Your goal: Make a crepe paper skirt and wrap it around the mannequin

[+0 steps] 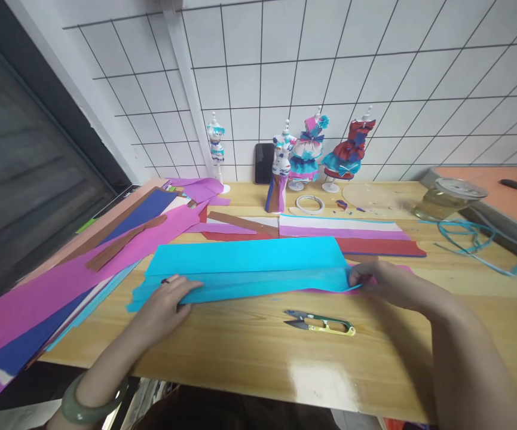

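A long turquoise sheet of crepe paper (249, 255) lies across the table, a lengthwise crease dividing it. On its left end my left hand (173, 298) rests with the fingers stretched out, pressing on the paper. At the right end my right hand (381, 279) pinches the near corner of that sheet between thumb and fingers. A strip of pink paper (318, 291) shows beneath the near right edge. Just in front of the sheet lie thread snips (321, 322) with green and yellow handles, untouched.
Layered coloured paper (74, 275) is piled at the left. White, purple and red strips (343, 230) lie behind the sheet. Dressed miniature mannequins (280, 161), a phone (264, 162) and a tape roll (309, 204) are farther back. A glass jar (449, 197) and blue cord (468, 236) are right.
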Action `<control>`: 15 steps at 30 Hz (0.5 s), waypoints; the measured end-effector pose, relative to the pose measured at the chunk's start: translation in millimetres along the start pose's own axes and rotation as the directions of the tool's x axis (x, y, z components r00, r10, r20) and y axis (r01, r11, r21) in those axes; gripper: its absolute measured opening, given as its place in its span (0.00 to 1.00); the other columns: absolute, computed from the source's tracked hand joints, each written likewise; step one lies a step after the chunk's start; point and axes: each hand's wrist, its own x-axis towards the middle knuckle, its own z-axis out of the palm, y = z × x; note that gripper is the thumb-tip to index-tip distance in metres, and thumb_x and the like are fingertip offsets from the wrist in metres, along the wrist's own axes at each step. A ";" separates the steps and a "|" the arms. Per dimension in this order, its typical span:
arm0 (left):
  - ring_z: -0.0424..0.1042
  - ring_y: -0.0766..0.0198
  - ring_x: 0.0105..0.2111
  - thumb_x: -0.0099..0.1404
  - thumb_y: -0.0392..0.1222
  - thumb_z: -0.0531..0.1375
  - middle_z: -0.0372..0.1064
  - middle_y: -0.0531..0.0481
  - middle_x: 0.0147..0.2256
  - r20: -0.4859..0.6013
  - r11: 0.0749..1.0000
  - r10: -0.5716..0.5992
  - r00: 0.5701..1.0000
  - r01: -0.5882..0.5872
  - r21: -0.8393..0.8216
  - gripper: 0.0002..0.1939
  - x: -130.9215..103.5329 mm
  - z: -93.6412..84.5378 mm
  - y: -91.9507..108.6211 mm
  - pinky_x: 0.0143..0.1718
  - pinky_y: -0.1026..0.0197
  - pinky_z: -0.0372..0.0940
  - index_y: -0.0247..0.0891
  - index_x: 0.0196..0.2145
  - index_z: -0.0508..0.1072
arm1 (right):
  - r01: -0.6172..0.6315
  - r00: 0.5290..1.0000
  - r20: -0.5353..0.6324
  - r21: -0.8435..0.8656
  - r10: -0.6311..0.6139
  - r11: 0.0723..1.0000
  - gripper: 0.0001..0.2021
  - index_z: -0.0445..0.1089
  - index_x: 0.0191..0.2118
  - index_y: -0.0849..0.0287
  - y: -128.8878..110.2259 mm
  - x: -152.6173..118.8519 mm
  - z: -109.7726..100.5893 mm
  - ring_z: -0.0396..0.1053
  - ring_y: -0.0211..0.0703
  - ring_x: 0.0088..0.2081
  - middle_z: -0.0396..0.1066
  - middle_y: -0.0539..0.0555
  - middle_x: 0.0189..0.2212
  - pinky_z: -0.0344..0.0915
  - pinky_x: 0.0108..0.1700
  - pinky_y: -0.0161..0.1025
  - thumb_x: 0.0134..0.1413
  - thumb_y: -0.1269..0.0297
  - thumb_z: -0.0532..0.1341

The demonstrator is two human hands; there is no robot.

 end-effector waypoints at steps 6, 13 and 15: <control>0.65 0.61 0.33 0.61 0.40 0.52 0.67 0.50 0.29 0.068 0.997 0.019 0.997 -0.014 -0.077 0.09 -18.6 -7.7 12.2 0.33 0.60 0.60 0.41 0.35 0.71 | 0.044 0.984 0.177 -0.040 -0.036 0.998 0.08 0.68 0.21 0.56 4.0 -12.3 -2.1 0.64 0.38 0.25 0.68 0.46 0.21 0.56 0.25 0.32 0.38 0.72 0.53; 0.64 0.61 0.36 0.62 0.45 0.52 0.67 0.49 0.33 0.078 0.991 0.047 0.996 -0.036 -0.128 0.10 -34.6 -3.4 19.8 0.35 0.60 0.59 0.44 0.36 0.72 | 0.139 0.967 -0.192 -0.141 -0.165 0.980 0.11 0.71 0.39 0.54 -30.5 -58.5 13.5 0.69 0.47 0.36 0.72 0.56 0.37 0.66 0.35 0.41 0.49 0.62 0.57; 0.64 0.60 0.37 0.62 0.45 0.52 0.67 0.49 0.34 0.070 0.991 0.046 0.996 -0.037 -0.131 0.10 -35.5 -0.6 22.8 0.36 0.59 0.60 0.44 0.37 0.72 | 0.260 0.952 -0.133 -0.120 -0.275 0.958 0.09 0.70 0.37 0.53 -50.7 -67.4 23.9 0.69 0.44 0.35 0.71 0.55 0.35 0.66 0.35 0.40 0.55 0.63 0.54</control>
